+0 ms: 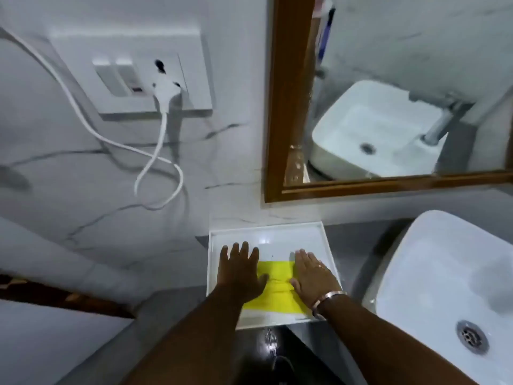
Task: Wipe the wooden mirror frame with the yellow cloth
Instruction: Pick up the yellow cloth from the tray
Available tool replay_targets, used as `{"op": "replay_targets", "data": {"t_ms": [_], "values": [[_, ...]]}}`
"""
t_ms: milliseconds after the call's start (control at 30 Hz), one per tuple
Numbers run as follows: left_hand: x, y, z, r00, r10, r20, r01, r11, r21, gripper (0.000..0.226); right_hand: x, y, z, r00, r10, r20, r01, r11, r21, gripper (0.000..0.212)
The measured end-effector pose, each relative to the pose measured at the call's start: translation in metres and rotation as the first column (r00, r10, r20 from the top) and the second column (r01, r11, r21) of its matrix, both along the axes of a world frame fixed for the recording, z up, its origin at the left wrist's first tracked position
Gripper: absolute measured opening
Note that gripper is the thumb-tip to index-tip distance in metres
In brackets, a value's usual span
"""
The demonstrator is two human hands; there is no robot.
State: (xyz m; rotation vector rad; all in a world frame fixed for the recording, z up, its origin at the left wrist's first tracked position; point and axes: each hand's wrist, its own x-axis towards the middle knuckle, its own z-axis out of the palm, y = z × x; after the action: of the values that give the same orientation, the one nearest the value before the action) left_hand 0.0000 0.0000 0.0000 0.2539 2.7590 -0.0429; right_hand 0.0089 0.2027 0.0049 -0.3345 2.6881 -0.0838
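A yellow cloth (277,290) lies flat in a shallow white tray (266,232) on the grey counter. My left hand (241,270) rests palm down on the cloth's left part, fingers spread. On the cloth's right edge, my right hand (313,273) also lies flat, with a metal bangle on the wrist. Neither hand grips the cloth. The wooden mirror frame (277,107) hangs on the wall above and to the right of the tray; its left side and bottom rail show.
A white basin (433,273) with a metal drain sits to the right of the tray. On the marble wall at left is a white switch plate (138,76) with a plug and a looping white cable (161,173). The mirror reflects the basin and tap.
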Motion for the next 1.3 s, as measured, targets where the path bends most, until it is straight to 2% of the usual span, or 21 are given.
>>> {"op": "replay_targets", "data": {"t_ms": [100, 267, 367, 433, 500, 633, 700, 800, 900, 967, 1033, 1133, 1200, 1300], "values": [[-0.020, -0.006, -0.024, 1.000, -0.011, -0.019, 0.011, 1.000, -0.024, 0.065, -0.014, -0.010, -0.026, 1.000, -0.013, 0.009, 0.013, 1.000, -0.014, 0.066], [-0.022, -0.022, -0.046, 0.993, -0.105, -0.049, 0.105, 0.994, -0.014, 0.068, -0.017, -0.025, -0.036, 0.995, 0.014, -0.099, -0.007, 0.997, 0.071, 0.054], [-0.021, -0.029, -0.046, 0.991, -0.120, -0.065, 0.123, 0.992, 0.039, 0.045, -0.016, -0.036, -0.026, 0.975, 0.032, -0.221, 0.004, 0.987, 0.158, 0.026], [-0.023, -0.034, -0.034, 0.988, -0.140, -0.060, 0.144, 0.986, 0.085, 0.029, -0.015, -0.039, -0.013, 0.984, 0.033, -0.176, 0.002, 0.981, 0.195, 0.014], [-0.022, -0.041, -0.014, 0.985, -0.167, -0.039, 0.171, 0.978, 0.124, 0.018, -0.011, -0.038, 0.000, 0.994, -0.013, -0.111, 0.035, 0.981, 0.191, 0.024], [-0.024, -0.050, 0.052, 0.989, -0.144, -0.011, 0.141, 0.942, 0.306, 0.016, 0.000, -0.038, 0.058, 0.983, -0.060, -0.174, 0.088, 0.984, 0.158, 0.019], [-0.029, -0.047, 0.097, 0.992, -0.079, -0.093, 0.111, 0.902, 0.418, 0.020, 0.001, -0.036, 0.099, 0.965, -0.101, -0.242, 0.132, 0.984, 0.118, 0.016], [-0.031, -0.036, 0.173, 0.924, 0.105, -0.367, 0.155, 0.775, 0.612, 0.019, -0.005, -0.027, 0.170, 0.899, -0.195, -0.392, 0.213, 0.977, 0.001, 0.020], [-0.037, -0.021, 0.249, 0.774, 0.259, -0.578, 0.316, 0.634, 0.706, 0.025, -0.021, -0.013, 0.254, 0.796, -0.214, -0.566, 0.199, 0.976, -0.088, 0.026], [-0.043, -0.009, 0.295, 0.678, 0.332, -0.656, 0.438, 0.534, 0.723, 0.029, -0.030, -0.003, 0.305, 0.713, -0.216, -0.667, 0.169, 0.976, -0.135, 0.031], [-0.054, 0.004, 0.359, 0.578, 0.404, -0.709, 0.566, 0.428, 0.705, 0.030, -0.034, 0.007, 0.366, 0.597, -0.237, -0.766, 0.126, 0.971, -0.203, 0.034], [-0.071, 0.022, 0.469, 0.473, 0.452, -0.756, 0.711, 0.311, 0.631, 0.033, -0.044, 0.020, 0.456, 0.389, -0.206, -0.898, 0.046, 0.978, -0.204, 0.060], [-0.079, 0.029, 0.537, 0.419, 0.422, -0.804, 0.772, 0.300, 0.561, 0.037, -0.051, 0.029, 0.507, 0.236, -0.169, -0.957, 0.024, 0.986, -0.168, 0.069], [-0.095, 0.033, 0.633, 0.296, 0.380, -0.876, 0.830, 0.352, 0.434, 0.041, -0.072, 0.037, 0.580, 0.042, -0.085, -0.995, 0.096, 0.992, -0.081, 0.071]]}}
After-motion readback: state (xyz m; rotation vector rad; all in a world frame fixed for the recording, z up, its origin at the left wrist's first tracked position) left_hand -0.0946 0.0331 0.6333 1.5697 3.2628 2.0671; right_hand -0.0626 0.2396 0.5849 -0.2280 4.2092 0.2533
